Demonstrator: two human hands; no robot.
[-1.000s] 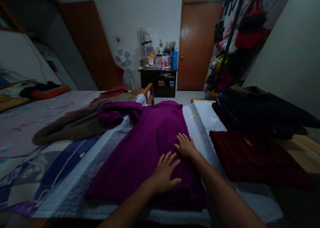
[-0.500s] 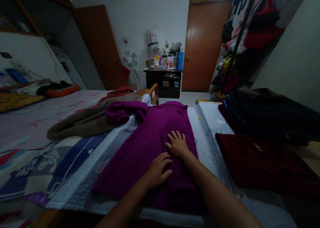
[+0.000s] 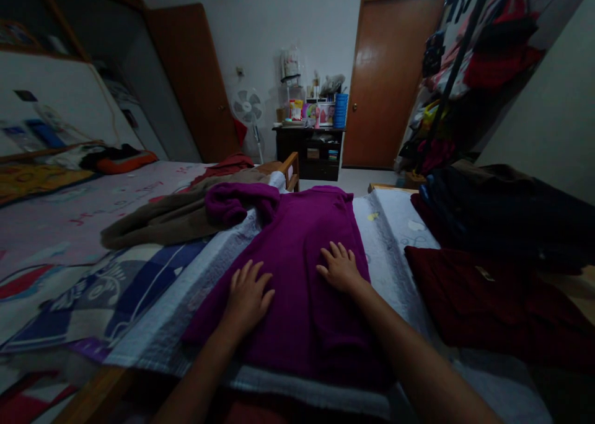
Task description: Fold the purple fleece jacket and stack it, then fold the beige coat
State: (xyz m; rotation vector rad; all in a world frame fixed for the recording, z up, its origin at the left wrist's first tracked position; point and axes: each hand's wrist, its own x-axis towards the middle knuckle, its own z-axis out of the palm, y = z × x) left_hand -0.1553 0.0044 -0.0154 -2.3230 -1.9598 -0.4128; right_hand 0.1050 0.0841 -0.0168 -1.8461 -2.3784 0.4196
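A purple long-sleeved garment (image 3: 288, 275) lies spread on a light blue patterned cloth (image 3: 139, 325). Its right sleeve is laid down over the body, while the left sleeve (image 3: 242, 202) stretches out to the left onto a brown garment (image 3: 158, 222). My left hand (image 3: 248, 297) rests on the left part of the purple fabric, fingers spread. On the folded-in sleeve at the right lies my right hand (image 3: 341, 267), palm down with its fingers apart. Neither hand grips anything.
A folded dark red garment (image 3: 493, 300) lies at the right, with a stack of dark clothes (image 3: 506, 213) behind it. A blue checked cloth (image 3: 106, 287) is at the left. Farther back stand a fan (image 3: 248, 106), a black cabinet (image 3: 288, 148) and a wooden door (image 3: 395, 77).
My left hand has moved left across the purple garment, away from my right hand. My right hand stays on the sleeve. The view has shifted slightly.
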